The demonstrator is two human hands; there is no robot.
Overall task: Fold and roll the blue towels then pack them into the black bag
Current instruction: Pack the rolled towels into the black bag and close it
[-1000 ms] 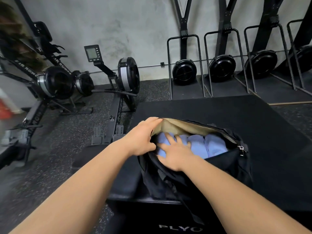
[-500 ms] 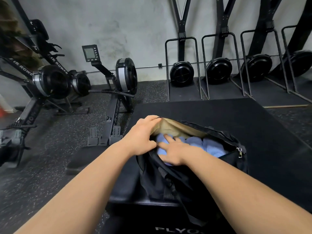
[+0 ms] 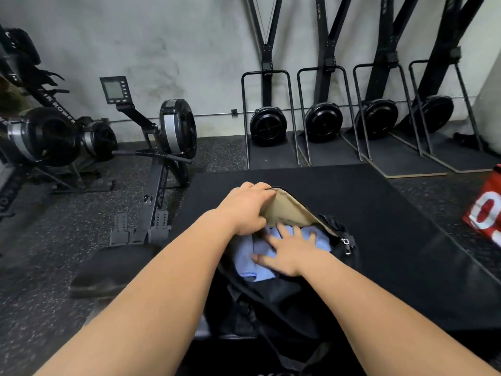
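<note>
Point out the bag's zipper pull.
In the head view, the zipper pull hangs at the right end of the opening of the black bag, just right of the right hand.

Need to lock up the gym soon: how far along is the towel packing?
Done: blue towels lie inside the black bag. In hand: the left hand holds its flap open while the right hand presses the towels down. Left: zipping the bag; no loose towels show.

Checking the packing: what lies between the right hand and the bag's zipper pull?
Head view: blue towel, then the rim of the black bag, lies between the right hand and the zipper pull.
</note>
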